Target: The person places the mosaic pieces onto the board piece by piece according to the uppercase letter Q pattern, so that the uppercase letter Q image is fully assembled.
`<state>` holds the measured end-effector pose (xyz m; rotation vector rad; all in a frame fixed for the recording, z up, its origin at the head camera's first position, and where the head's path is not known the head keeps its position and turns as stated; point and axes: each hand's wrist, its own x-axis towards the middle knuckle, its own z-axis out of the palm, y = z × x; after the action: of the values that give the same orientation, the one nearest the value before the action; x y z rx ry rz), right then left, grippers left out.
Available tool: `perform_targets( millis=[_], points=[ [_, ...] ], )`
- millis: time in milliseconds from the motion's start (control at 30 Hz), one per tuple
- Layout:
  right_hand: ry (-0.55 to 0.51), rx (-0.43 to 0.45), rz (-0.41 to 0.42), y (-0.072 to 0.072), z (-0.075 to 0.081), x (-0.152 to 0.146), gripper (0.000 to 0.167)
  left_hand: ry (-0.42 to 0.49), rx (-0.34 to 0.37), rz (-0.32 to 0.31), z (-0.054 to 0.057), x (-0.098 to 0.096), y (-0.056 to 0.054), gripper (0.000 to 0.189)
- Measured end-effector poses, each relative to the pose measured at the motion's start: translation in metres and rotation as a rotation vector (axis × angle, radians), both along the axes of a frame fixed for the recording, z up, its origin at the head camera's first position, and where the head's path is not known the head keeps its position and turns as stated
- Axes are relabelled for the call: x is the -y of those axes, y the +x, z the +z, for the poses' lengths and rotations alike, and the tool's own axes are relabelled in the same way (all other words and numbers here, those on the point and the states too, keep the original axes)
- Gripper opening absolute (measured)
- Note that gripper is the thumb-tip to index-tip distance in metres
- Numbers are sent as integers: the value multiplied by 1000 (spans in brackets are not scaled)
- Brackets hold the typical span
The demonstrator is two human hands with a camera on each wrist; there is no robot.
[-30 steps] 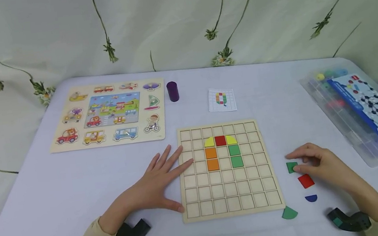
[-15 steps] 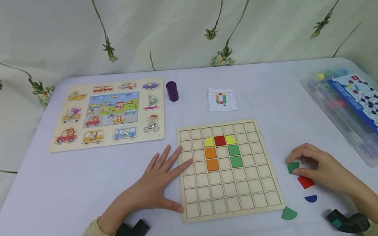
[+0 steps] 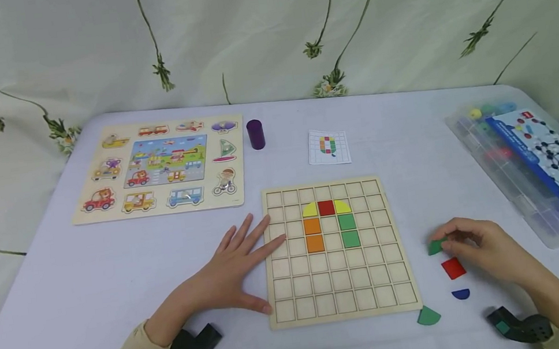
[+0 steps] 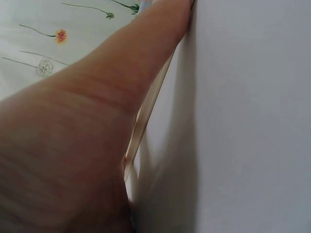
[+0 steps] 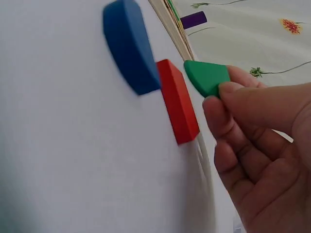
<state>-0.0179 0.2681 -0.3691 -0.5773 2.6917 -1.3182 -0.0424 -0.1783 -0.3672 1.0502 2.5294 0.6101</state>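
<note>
My left hand [image 3: 231, 273] lies with fingers spread at the left edge of the wooden grid board [image 3: 345, 308]; index fingertip and thumb touch the board. In the left wrist view, my left hand [image 4: 97, 107] hides most of the board's edge [image 4: 142, 121]. On the board are a red square [image 3: 325, 208], yellow quarter-circles [image 3: 342, 207], orange squares [image 3: 312, 226] and green squares [image 3: 350, 239]. Right of the board, my right hand [image 3: 482, 245] pinches a green quarter-circle block [image 5: 206, 77] between thumb and fingers. Beneath it lie a red square block [image 5: 179, 104] and a blue half-circle block [image 5: 130, 46].
Another green quarter-circle [image 3: 428, 315] lies by the board's lower right corner. A pattern card [image 3: 328, 147] and a purple cylinder [image 3: 256, 135] stand behind the board. At far left is a vehicle picture puzzle [image 3: 163, 206]; at right, a clear plastic box [image 3: 542, 223].
My right hand has closed its thumb and fingers on the green quarter-circle block and tilted it up from the table, shifting slightly right. The left hand has stayed in place.
</note>
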Motion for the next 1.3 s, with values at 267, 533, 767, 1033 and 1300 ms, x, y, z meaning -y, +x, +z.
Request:
perform_targets(
  millis=[267,533,767,1033,1300],
  points=[
    [-100,9,-8,-11,21,11,20,15,-7,-2,-3,1,-1,110],
    [-129,-43,-19,-23,47,35,17,29,7,2,-7,2,7,110],
    [-232,-6,-1,-31,53,61,17,25,-27,-10,-7,1,1,111],
    [-208,164,12,-25,25,92,13,18,-35,-7,-5,1,-3,111],
    [-132,175,68,-14,10,104,9,34,-15,-9,-5,1,1,111]
  ],
)
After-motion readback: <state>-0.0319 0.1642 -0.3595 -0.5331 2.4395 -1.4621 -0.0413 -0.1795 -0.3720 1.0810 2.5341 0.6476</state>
